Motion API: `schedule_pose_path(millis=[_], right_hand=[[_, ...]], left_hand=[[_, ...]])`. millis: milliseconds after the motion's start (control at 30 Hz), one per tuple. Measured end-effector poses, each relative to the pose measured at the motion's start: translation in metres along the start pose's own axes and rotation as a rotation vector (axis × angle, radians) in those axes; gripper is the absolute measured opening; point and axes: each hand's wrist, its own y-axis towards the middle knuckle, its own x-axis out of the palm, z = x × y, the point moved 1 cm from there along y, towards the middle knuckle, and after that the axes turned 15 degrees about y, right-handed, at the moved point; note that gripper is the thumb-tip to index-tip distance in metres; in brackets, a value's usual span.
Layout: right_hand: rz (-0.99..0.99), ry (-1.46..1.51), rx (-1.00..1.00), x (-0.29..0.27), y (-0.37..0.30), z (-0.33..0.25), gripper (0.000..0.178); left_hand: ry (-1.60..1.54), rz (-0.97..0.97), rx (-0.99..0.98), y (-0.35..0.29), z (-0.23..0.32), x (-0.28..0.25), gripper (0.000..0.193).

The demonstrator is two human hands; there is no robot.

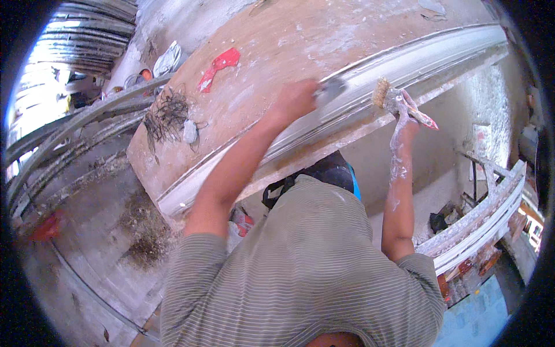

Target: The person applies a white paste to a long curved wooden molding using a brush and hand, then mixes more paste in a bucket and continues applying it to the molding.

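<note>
A long white plaster moulding [399,61] with lengthwise ridges lies along the near edge of a brown, dusty tabletop [260,75]. My left hand [298,101] is closed on a small grey flat tool [332,91], blurred by motion, at the moulding's surface. Smeared with white, my right hand [407,122] grips a wide brush [388,97] just over the moulding's near edge. The brush's pale bristles point left, and its reddish handle sticks out to the right. How the left fingers close round the tool is partly hidden.
On the tabletop lie a red scrap [219,66], a tangle of dark fibres [167,118] and a white lump [189,132]. Long curved strips [75,136] stand at the left. More white mouldings [480,225] rest on a rack at the right. Debris [147,234] covers the floor.
</note>
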Motion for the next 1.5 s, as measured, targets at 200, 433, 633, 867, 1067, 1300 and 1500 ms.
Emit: schedule_pose_path(millis=[200, 433, 633, 867, 1067, 1300, 1500], right_hand=[[-0.172, -0.048, -0.134, 0.051, -0.031, 0.000, 0.031], [-1.044, -0.412, -0.258, 0.163, -0.159, 0.095, 0.024], [-0.761, -1.203, -0.401, 0.116, -0.043, 0.139, 0.040], [-0.159, -0.957, -0.674, 0.099, -0.057, -0.019, 0.023], [-0.296, -0.601, -0.513, 0.056, -0.078, 0.021, 0.021], [-0.296, -0.560, -0.306, 0.052, -0.103, 0.009, 0.024], [-0.123, -0.359, -0.315, 0.028, -0.058, -0.035, 0.022]], left_hand=[[-0.013, 0.037, -0.089, -0.020, 0.005, -0.001, 0.034], [-0.382, 0.204, -0.542, -0.340, -0.166, 0.060, 0.038], [-0.595, 0.351, -0.762, -0.458, -0.223, 0.042, 0.028], [-0.591, 0.184, -0.746, -0.440, -0.230, 0.022, 0.028], [-0.455, 0.244, -0.425, -0.317, -0.195, 0.058, 0.027], [-0.496, 0.290, -0.366, -0.128, -0.064, 0.050, 0.028], [-0.326, 0.210, -0.330, -0.170, -0.101, 0.050, 0.024]])
